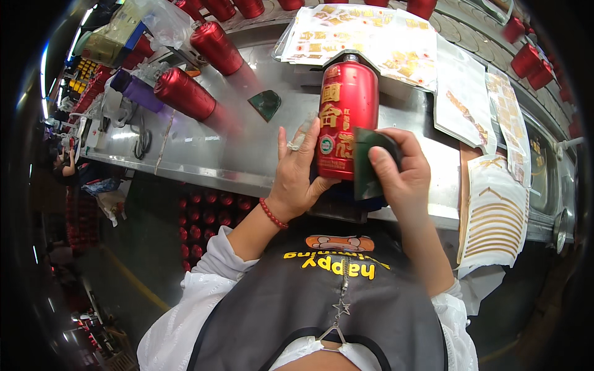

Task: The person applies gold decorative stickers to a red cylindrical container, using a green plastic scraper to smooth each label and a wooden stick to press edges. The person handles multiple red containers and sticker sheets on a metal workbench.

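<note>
A glossy red bottle [365,93] with gold characters rests tilted in a dark holder at the front of the steel table, its neck pointing away from me. My left hand [294,166] steadies its left side, thumb by the base and whitish tape wrapped round a finger. On the bottle's right side, my right hand [405,170] pinches a dark green flat scraper [366,164], its edge on or very near the gold lettering. The holder is mostly hidden behind the bottle and my hands. Another dark green scraper piece [266,104] lies on the table, left of the bottle.
Two plain red bottles [184,94] [216,48] and a purple bottle [135,89] are at the left. Gold transfer sheets [365,40] lie across the back, with a sheet of gold strips [494,213] at the right. Several red bottles [210,216] stand below the table.
</note>
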`<state>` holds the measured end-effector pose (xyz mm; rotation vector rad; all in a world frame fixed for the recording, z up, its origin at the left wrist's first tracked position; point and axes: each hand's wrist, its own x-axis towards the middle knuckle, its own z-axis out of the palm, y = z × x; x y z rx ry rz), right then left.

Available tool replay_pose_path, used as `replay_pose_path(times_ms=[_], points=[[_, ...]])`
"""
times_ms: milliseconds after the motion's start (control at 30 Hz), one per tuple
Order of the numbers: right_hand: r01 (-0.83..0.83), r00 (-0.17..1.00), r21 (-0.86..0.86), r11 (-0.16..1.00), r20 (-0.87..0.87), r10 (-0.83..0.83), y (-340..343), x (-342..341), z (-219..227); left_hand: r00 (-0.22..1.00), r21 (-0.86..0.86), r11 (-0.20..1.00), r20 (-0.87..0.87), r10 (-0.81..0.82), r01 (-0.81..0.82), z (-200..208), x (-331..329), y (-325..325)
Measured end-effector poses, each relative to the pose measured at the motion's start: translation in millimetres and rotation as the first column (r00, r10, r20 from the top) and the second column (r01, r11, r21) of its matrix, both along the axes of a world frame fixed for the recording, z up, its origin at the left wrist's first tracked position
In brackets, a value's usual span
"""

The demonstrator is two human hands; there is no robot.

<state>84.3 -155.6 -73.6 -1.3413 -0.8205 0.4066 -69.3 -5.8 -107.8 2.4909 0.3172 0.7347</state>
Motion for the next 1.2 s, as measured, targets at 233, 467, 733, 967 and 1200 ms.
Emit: replay_pose_path(times_ms=[233,467,733,967,1200], points=[[0.051,0.985,0.008,0.999,-0.165,-0.049,-7,4,-14,0.998,0.044,0.997,0.014,0.063,-0.063,-14,-2,0],[0.199,0.98,-0.069,0.978,0.044,-0.196,-18,23,-27,0.995,0.135,0.987,-0.042,0.095,-0.089,-9,3,1],[-0.13,0.787,0.0,0.992,0.609,0.103,-47,14,22,0.99,0.229,0.966,-0.048,0.136,-0.121,4,-1,2],[0.513,0.56,-0.354,0.782,0.828,0.007,-190,138,14,0.994,0.228,0.967,0.007,0.111,-0.11,9,4,-1],[0.449,0.71,-0.649,0.614,0.677,0.197,-228,170,-20,0.993,0.295,0.948,0.02,0.115,-0.115,15,7,-3]])
